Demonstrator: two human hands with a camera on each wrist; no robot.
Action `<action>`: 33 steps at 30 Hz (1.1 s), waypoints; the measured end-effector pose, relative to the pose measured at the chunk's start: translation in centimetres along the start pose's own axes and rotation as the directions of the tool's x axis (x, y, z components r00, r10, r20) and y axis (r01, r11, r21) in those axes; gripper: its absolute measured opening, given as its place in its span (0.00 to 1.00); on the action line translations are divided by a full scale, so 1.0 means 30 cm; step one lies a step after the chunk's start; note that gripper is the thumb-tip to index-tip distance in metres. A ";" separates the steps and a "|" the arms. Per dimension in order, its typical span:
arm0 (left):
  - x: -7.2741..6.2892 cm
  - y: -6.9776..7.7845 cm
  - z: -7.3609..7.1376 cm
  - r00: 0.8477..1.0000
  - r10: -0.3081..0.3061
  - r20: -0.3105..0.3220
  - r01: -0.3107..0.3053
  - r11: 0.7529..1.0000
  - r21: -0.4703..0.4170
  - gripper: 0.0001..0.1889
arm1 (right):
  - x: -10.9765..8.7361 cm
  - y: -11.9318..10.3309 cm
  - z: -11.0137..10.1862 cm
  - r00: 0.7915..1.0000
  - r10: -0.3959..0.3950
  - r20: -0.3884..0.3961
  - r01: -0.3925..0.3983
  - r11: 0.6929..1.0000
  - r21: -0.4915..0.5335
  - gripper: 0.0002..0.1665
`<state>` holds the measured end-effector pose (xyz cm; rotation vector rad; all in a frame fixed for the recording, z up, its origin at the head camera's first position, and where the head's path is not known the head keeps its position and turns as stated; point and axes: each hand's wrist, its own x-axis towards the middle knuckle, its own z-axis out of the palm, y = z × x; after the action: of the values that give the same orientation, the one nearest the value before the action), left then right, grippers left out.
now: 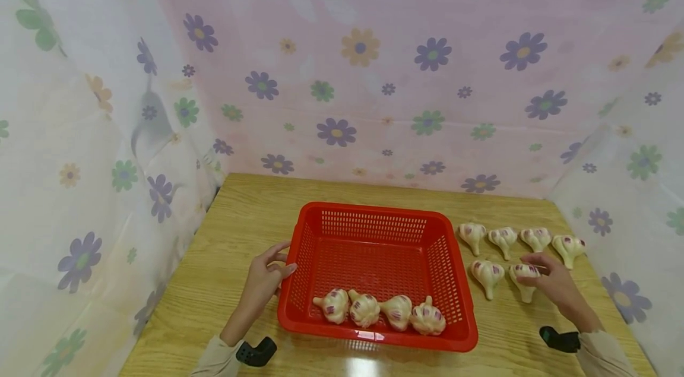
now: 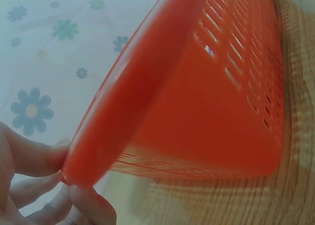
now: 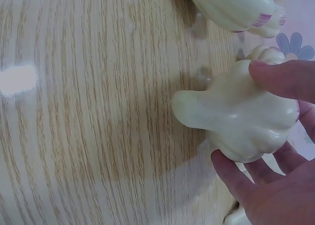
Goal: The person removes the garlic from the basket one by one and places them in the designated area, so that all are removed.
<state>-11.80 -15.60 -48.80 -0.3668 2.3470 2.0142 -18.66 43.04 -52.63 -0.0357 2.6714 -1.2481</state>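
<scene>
My left hand (image 1: 266,273) pinches the rim of a red plastic basket (image 1: 374,209) at its left side; the left wrist view has thumb and fingers on the rim (image 2: 88,171). Inside the basket, several garlic bulbs (image 1: 365,309) lie in a row along the near wall. To the right of the basket, my right hand (image 1: 556,285) grips a garlic bulb (image 1: 522,277) in the nearer row on the table. Up close in the right wrist view, thumb and fingers stand around that bulb (image 3: 246,116), its stem pointing away from the palm.
Another garlic bulb (image 1: 487,275) lies just left of the gripped one. Behind them, several more bulbs (image 1: 503,239) form a row. The wooden table (image 1: 256,205) is bordered by flowered cloth (image 1: 374,98) at the back and sides. A black band sits on each wrist.
</scene>
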 end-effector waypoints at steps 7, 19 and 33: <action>0.003 -0.008 -0.004 1.000 -0.014 0.000 0.014 1.000 -0.005 0.24 | 0.000 0.004 0.004 0.999 -0.045 0.000 0.045 0.999 0.007 0.35; 0.006 -0.010 -0.001 1.000 -0.019 0.008 0.019 1.000 -0.010 0.25 | -0.014 -0.013 0.010 0.986 -0.165 0.010 0.165 0.986 -0.031 0.30; 0.006 -0.006 -0.004 1.000 -0.028 0.011 0.028 1.000 -0.007 0.24 | -0.017 -0.070 -0.013 0.984 -0.168 0.063 0.172 0.983 -0.063 0.27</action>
<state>-11.93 -15.75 -48.98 -0.3853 2.3160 2.0079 -18.35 42.03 -50.72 -0.3113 2.7077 -1.1815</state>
